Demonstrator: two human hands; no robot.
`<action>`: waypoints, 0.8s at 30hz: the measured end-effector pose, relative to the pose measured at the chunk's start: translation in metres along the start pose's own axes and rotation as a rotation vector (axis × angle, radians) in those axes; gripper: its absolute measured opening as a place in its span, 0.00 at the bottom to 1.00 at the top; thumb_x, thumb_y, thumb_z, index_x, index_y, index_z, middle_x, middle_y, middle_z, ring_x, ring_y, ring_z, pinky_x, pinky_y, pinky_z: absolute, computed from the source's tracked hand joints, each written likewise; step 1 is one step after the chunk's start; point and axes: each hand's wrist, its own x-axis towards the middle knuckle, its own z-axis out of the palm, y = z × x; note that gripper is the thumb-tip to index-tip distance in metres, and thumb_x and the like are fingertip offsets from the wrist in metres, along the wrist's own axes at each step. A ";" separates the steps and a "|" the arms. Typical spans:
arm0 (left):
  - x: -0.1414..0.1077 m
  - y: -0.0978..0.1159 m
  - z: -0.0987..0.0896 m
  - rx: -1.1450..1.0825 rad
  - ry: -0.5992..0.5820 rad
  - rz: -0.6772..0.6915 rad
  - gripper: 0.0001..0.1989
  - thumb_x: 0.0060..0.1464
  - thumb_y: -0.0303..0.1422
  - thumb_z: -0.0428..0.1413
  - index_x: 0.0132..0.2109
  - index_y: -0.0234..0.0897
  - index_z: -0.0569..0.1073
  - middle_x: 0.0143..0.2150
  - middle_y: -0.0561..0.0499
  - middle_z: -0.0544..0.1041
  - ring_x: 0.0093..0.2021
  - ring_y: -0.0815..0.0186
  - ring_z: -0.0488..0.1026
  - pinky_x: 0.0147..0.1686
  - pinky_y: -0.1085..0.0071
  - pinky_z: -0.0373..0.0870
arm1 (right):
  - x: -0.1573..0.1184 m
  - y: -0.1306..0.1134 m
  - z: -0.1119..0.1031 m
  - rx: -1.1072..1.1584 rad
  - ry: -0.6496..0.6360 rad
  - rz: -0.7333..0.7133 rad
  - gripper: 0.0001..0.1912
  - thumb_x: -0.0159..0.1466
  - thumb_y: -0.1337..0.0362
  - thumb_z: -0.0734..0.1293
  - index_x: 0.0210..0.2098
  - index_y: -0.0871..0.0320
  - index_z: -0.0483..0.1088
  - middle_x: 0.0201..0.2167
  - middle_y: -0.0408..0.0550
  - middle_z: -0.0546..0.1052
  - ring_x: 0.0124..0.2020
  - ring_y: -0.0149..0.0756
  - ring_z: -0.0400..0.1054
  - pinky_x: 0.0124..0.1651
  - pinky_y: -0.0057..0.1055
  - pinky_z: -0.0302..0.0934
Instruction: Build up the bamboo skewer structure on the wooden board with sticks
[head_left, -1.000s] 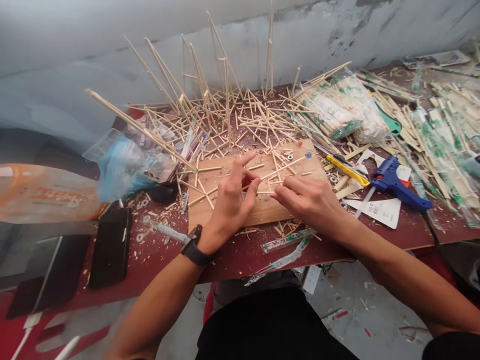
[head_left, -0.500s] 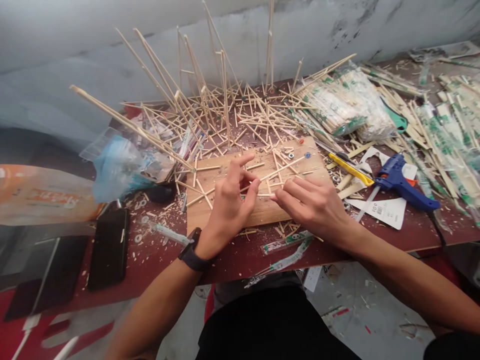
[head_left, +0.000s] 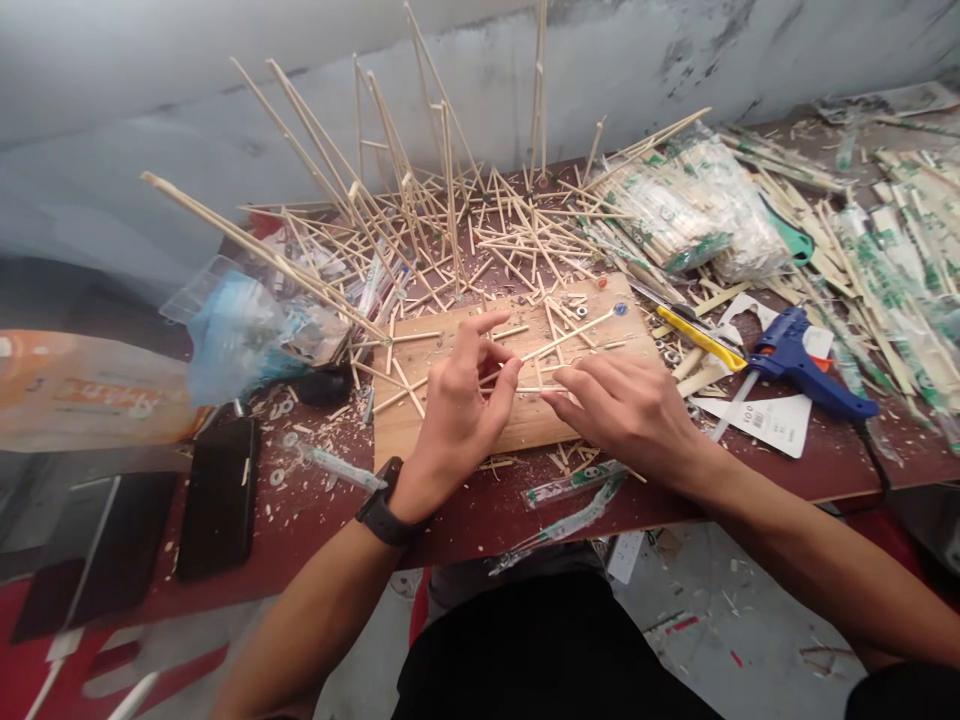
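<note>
My left hand (head_left: 474,395), with a dark watch on the wrist, is over the wooden board (head_left: 442,430). Its thumb and index finger pinch the near end of thin wooden sticks (head_left: 574,334) that slant up to a blue round piece (head_left: 620,310). My right hand (head_left: 619,400) is to the right, fingers curled and closed at the end of a short stick (head_left: 532,390) lying between both hands. Its fingertips hide part of the stick. Crossed sticks (head_left: 405,385) lie on the board to the left.
Upright stick frames (head_left: 450,190) stand behind the board. A yellow cutter (head_left: 701,338) and blue glue gun (head_left: 806,370) lie at the right, below bagged sticks (head_left: 675,200). At the left are a black phone (head_left: 217,497) and a blue plastic bag (head_left: 232,325).
The blue round piece and its slanting stick have shifted slightly to the right. My right hand's fingers have moved a little; my left hand is nearly still.
</note>
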 end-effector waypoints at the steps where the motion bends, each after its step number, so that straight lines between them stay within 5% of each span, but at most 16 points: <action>1: -0.001 0.001 0.000 0.007 0.006 0.012 0.20 0.64 0.22 0.57 0.61 0.38 0.66 0.35 0.57 0.78 0.32 0.71 0.79 0.34 0.75 0.78 | -0.001 0.000 0.000 0.028 0.024 0.026 0.10 0.76 0.63 0.65 0.41 0.61 0.74 0.29 0.47 0.79 0.30 0.33 0.71 0.34 0.32 0.61; 6: -0.004 0.003 0.001 0.024 0.015 0.051 0.20 0.67 0.23 0.56 0.62 0.39 0.66 0.38 0.56 0.79 0.35 0.71 0.80 0.39 0.73 0.80 | -0.003 0.002 0.002 0.091 0.007 0.133 0.13 0.76 0.67 0.62 0.50 0.69 0.75 0.29 0.49 0.82 0.26 0.34 0.72 0.30 0.32 0.62; 24: -0.005 0.005 0.002 0.062 0.019 0.030 0.22 0.66 0.22 0.57 0.63 0.40 0.65 0.39 0.56 0.80 0.35 0.71 0.80 0.38 0.73 0.80 | -0.006 0.004 0.007 0.238 -0.076 0.201 0.13 0.77 0.67 0.61 0.42 0.63 0.76 0.33 0.50 0.82 0.30 0.33 0.73 0.34 0.31 0.63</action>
